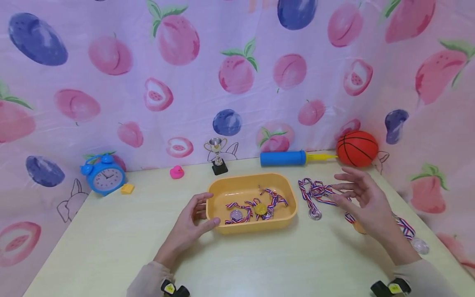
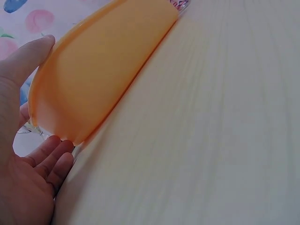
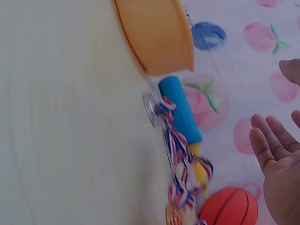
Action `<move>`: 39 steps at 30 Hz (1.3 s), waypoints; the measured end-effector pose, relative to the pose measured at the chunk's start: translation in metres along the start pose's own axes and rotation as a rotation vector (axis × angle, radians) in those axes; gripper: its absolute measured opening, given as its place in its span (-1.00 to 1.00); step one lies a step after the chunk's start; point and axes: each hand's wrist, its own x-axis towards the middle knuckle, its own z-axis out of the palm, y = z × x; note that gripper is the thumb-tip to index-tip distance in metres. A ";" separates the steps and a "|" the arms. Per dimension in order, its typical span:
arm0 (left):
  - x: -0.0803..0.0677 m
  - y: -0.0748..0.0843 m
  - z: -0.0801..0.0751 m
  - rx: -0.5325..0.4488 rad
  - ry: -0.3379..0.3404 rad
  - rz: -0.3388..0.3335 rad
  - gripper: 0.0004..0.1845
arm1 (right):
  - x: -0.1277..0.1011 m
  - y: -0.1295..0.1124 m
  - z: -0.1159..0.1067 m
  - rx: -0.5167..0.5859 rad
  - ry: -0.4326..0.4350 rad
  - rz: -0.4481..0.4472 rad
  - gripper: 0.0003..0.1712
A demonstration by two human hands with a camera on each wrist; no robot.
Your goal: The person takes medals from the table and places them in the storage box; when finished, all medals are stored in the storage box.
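Note:
A yellow plastic tray (image 1: 252, 226) stands on the table with a gold medal (image 1: 261, 209) and silver medals (image 1: 236, 214) in it, their ribbons bunched in red, white and blue. My left hand (image 1: 191, 222) holds the tray's left end, thumb at the front rim and fingers against the outer side. Nothing is in my right hand (image 1: 365, 202), raised with its fingers spread and relaxed. Below and around it lie more ribboned medals: one silver medal (image 1: 315, 213) by the tray, a gold medal (image 1: 358, 227) partly hidden by the hand, and another silver medal (image 1: 420, 246) farther right.
Along the back are a blue alarm clock (image 1: 105, 175), a yellow block (image 1: 127, 189), a pink duck (image 1: 177, 172), a small trophy cup (image 1: 218, 156), a blue hand pump (image 1: 283, 158) and a basketball (image 1: 357, 149). Fruit-printed cloth walls border the pale table (image 1: 259, 264).

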 end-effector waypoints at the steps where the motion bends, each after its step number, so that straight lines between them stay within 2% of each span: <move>1: 0.000 0.000 0.000 0.000 -0.004 0.004 -0.24 | -0.001 0.002 -0.006 0.011 0.009 -0.016 -0.07; 5: 0.000 0.000 0.000 -0.002 0.000 0.008 -0.24 | -0.007 0.009 -0.030 0.021 0.040 -0.047 -0.04; 9: 0.001 -0.001 0.000 0.001 -0.002 0.007 -0.24 | -0.018 0.017 -0.052 -0.003 0.065 -0.035 0.00; 15: 0.000 0.000 -0.001 -0.003 -0.002 0.002 -0.24 | -0.040 0.031 -0.081 0.110 0.101 -0.046 0.03; 17: 0.000 0.000 -0.001 -0.001 -0.002 0.000 -0.24 | -0.048 0.035 -0.090 0.105 0.111 -0.041 0.03; 24: 0.001 -0.001 0.000 -0.010 -0.002 -0.002 -0.23 | -0.072 0.049 -0.110 0.064 0.114 0.027 0.04; 27: 0.001 -0.002 0.000 -0.011 -0.002 -0.003 -0.23 | -0.079 0.057 -0.118 0.064 0.112 0.019 0.04; 32: 0.001 -0.001 0.000 -0.011 0.000 -0.014 -0.23 | -0.089 0.070 -0.125 0.128 0.107 -0.005 0.06; 35: 0.001 -0.001 -0.001 -0.011 -0.004 -0.020 -0.23 | -0.096 0.075 -0.127 0.045 0.094 0.033 0.05; 39: 0.001 -0.002 -0.001 -0.009 -0.008 -0.017 -0.22 | -0.104 0.079 -0.131 -0.187 0.063 0.076 0.11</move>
